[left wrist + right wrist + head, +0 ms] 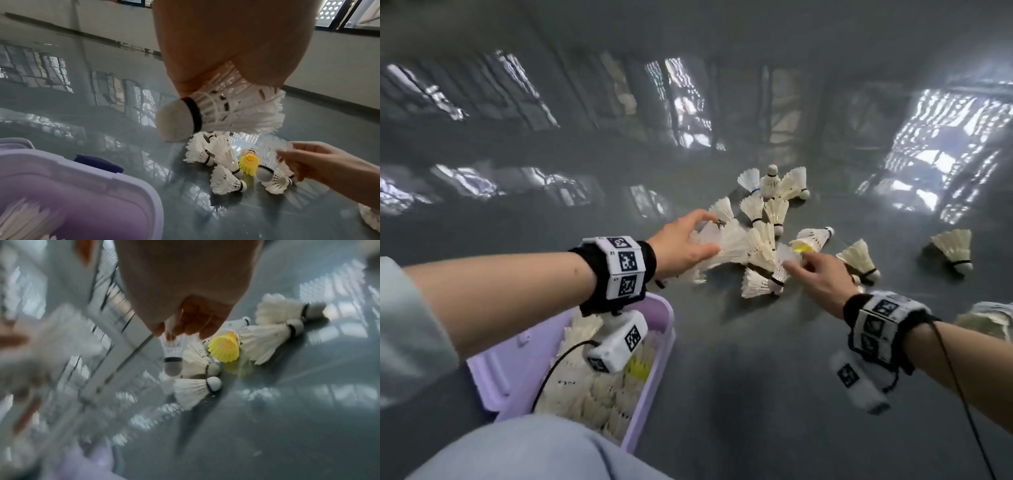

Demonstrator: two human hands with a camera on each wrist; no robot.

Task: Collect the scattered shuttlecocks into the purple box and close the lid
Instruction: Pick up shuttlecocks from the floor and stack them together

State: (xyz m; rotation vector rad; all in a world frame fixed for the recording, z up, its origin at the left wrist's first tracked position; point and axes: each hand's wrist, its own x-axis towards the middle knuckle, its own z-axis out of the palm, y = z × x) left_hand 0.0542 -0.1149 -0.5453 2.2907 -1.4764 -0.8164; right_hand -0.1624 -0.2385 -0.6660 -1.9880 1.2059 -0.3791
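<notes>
Several white shuttlecocks [767, 209] lie in a loose pile on the grey floor, with a yellow one [803, 246] among them. My left hand [700, 236] grips a white shuttlecock [236, 110] by its feathers, cork pointing back toward the wrist. My right hand [796, 262] reaches into the pile's near side; its fingers [185, 327] pinch the feather skirt of another white shuttlecock [172, 350] beside the yellow one [224, 348]. The purple box [667, 329] stands at the lower left under my left forearm, lid [493, 373] swung open, holding several shuttlecocks.
Single shuttlecocks lie apart to the right [955, 248] and by my right hand [859, 257]; another [986, 320] shows beyond my right forearm. The glossy floor [756, 394] reflects windows. My knee [534, 448] fills the bottom left. A wall [329, 68] runs behind the pile.
</notes>
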